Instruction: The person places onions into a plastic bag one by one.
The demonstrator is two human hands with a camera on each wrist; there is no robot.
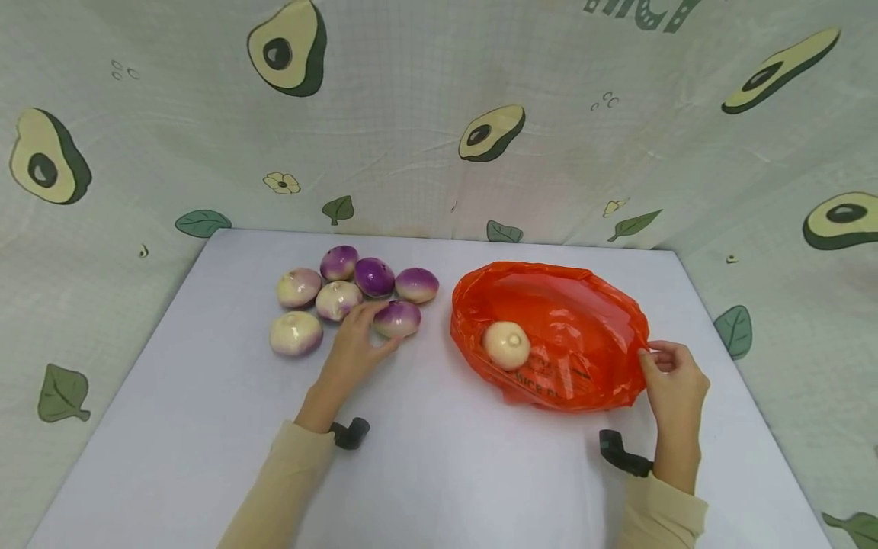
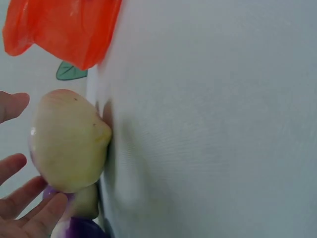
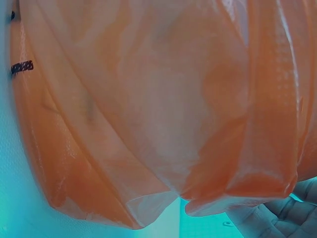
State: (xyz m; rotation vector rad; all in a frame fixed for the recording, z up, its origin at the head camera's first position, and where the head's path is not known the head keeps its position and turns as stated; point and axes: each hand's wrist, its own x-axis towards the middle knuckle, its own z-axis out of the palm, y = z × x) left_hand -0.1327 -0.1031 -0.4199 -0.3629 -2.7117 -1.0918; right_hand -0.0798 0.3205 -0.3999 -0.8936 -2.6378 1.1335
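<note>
While right hand [image 1: 677, 385] pinches thin red plastic bag [image 1: 597, 301] at its three o'clock edge, left hand [image 1: 351, 347] spreads wide about glossy, round purple-and-white turnip [image 1: 398, 320] at that hand's two o'clock, seemingly ungripped. Best close thumb and fingers evenly across widest part, bag edge held steady.

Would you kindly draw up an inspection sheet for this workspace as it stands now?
Surface: white table; no spills seen
Turnips: seven grouped on the table, purple and white
Bag: red, mouth open, one pale turnip inside
Clutter: nothing seen
Left hand: fingers spread around one grouped turnip; firm contact unclear
Right hand: pinches the bag's rim
Cables: nothing seen
Surroundings: cloth printed with avocados and leaves
</note>
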